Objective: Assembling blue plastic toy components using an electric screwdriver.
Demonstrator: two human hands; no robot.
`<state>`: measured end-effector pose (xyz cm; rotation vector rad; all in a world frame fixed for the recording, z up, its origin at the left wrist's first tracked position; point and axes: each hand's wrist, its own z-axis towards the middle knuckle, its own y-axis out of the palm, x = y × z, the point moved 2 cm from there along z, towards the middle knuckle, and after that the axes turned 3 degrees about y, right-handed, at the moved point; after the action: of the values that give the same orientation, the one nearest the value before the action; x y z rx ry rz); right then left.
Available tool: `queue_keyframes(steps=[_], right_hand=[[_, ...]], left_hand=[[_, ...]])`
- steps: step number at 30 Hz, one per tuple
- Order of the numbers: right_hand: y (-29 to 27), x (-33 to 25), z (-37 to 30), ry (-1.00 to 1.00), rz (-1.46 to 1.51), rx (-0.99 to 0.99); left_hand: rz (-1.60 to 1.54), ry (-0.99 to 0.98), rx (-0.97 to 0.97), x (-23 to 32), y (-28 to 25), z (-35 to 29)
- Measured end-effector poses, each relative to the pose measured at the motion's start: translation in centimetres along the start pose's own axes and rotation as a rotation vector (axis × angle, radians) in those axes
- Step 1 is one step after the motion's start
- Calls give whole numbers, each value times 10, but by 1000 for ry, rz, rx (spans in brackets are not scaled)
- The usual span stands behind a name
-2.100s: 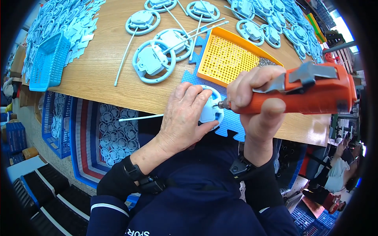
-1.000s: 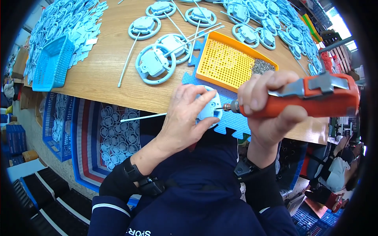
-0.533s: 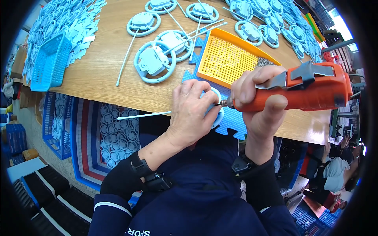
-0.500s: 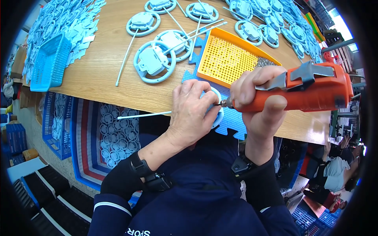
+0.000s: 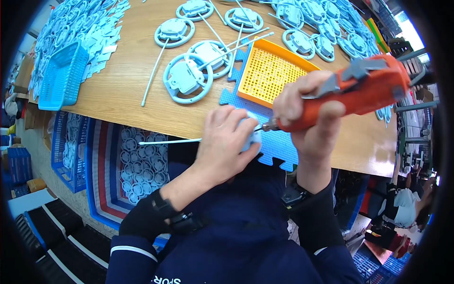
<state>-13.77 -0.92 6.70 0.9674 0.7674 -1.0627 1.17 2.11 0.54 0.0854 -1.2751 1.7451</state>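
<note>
My left hand (image 5: 226, 137) is closed over a light-blue plastic ring-shaped part (image 5: 253, 138), pressing it on a blue foam mat (image 5: 276, 146) at the table's near edge. Most of that part is hidden under my fingers; its thin rod (image 5: 170, 141) sticks out leftward past the edge. In my right hand (image 5: 309, 106) is an orange electric screwdriver (image 5: 350, 92), held roughly level. Its bit points left and reaches the part beside my left fingertips; whether it touches a screw I cannot make out.
Just beyond the mat lies a yellow perforated tray (image 5: 267, 73). Finished-looking ring parts with rods (image 5: 189, 78) lie on the wooden table (image 5: 125, 90), with heaps at both far sides. A blue basket (image 5: 64, 78) stands left; a striped-lined bin (image 5: 142, 165) below holds more parts.
My left hand and the part have shifted slightly left and toward me. The screwdriver has moved a little left, its rear end swinging away from me. My view has shifted slightly.
</note>
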Motion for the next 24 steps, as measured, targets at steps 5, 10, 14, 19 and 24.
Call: queue_keyframes(steps=[5, 10, 14, 19, 24], right_hand=[[-22, -9, 19, -109, -19, 107], [-26, 15, 29, -59, -25, 114], [-27, 11, 31, -105, 37, 102], [-36, 18, 35, -121, -53, 205], [-43, 28, 36, -72, -44, 216]], left_hand=[[293, -221, -109, -18, -75, -28], [319, -136, -26, -61, -80, 13], [170, -111, -139, -101, -72, 41], [215, -136, -206, -83, -78, 48], [373, -300, -177, -35, -68, 20]])
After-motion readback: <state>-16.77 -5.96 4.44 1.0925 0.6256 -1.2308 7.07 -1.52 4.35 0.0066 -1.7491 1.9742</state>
